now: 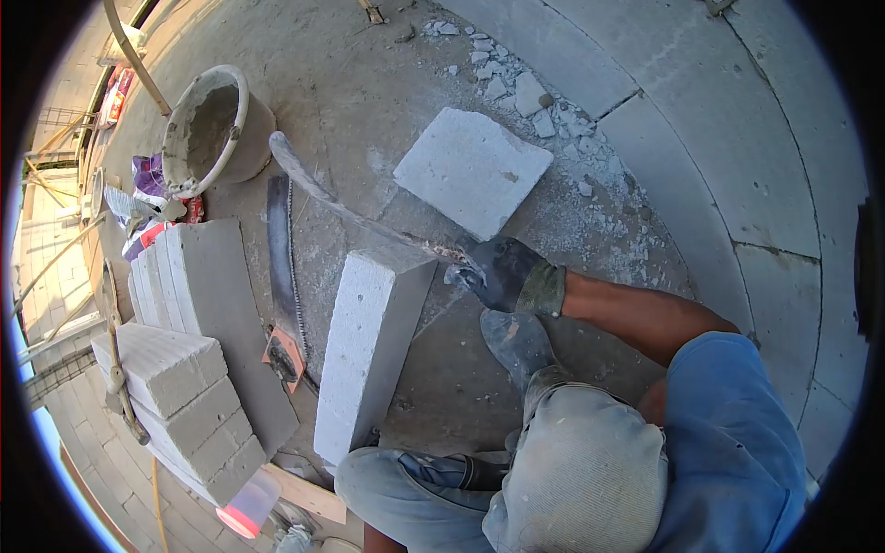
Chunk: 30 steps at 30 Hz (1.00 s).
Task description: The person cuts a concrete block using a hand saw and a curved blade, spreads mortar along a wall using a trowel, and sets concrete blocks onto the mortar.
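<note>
My right hand (502, 274), in a dark glove, has its fingers wrapped round one end of a long, curved, dust-covered stick-like tool (350, 214). The tool reaches away to the upper left and ends in a rounded tip; its exact kind is unclear. Just below it stands a long white lightweight concrete block (355, 359). A broken, squarish block piece (475, 172) lies on the floor beyond my glove. My left hand does not show; only a bit of forearm (380, 541) appears at the bottom edge.
A handsaw (281, 249) with an orange handle lies left of the standing block. Stacked blocks (198, 396) rise at the left, with a mortar-smeared bucket (244, 138) behind. Rubble (544, 106) lines the block wall (664, 157). My boot (516, 341) is beside my right hand.
</note>
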### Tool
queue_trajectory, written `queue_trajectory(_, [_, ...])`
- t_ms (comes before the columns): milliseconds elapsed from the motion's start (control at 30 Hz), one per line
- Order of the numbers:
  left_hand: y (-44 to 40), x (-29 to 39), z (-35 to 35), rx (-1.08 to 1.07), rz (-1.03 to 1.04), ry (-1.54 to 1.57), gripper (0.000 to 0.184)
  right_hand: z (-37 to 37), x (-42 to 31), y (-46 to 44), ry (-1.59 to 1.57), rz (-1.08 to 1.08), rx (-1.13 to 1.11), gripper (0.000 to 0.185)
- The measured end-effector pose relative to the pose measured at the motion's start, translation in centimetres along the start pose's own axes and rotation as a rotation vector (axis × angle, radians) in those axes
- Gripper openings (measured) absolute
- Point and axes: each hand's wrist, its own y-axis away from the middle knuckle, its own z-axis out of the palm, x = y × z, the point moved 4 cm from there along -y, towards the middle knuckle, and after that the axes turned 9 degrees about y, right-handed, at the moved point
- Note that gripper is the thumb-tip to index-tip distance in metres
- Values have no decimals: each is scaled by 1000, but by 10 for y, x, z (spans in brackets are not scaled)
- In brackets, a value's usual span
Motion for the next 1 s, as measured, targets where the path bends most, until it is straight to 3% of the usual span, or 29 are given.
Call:
queue_trajectory(100, [2, 2, 0, -5, -3, 3, 56, 24, 11, 6, 92, -16, -114, 42])
queue_trajectory(167, [4, 2, 0, -9, -4, 5, 56, 71, 59, 1, 116, -14, -118, 40])
queue_trajectory(300, [9, -2, 0, -10, -20, 14, 56, 71, 72, 1, 213, -108, -129, 37])
queue_trajectory(400, [14, -6, 0, -6, -35, 21, 56, 43, 36, 17, 52, 46, -125, 35])
queue_trajectory(600, [31, -25, -3, -32, -62, 90, 56, 88, 87, 1, 115, 74, -213, 45])
queue_trajectory(667, [46, -36, -2, -38, -87, 134, 56, 70, 74, 3, 39, 142, -405, 45])
queue_trajectory(733, [59, -45, -3, -41, -95, 183, 56, 73, 83, 10, 198, 216, -309, 45])
queue_trajectory(900, [88, -57, -18, 12, -67, 295, 55, 13, 45, 17, 595, 128, -217, 33])
queue_trajectory(967, [100, -48, -38, 181, 17, 387, 55, -25, 4, -6, 234, -37, -145, 33])
queue_trajectory(1000, [105, -38, -46, 288, 65, 445, 55, -34, -22, -18, 239, -63, -149, 33])
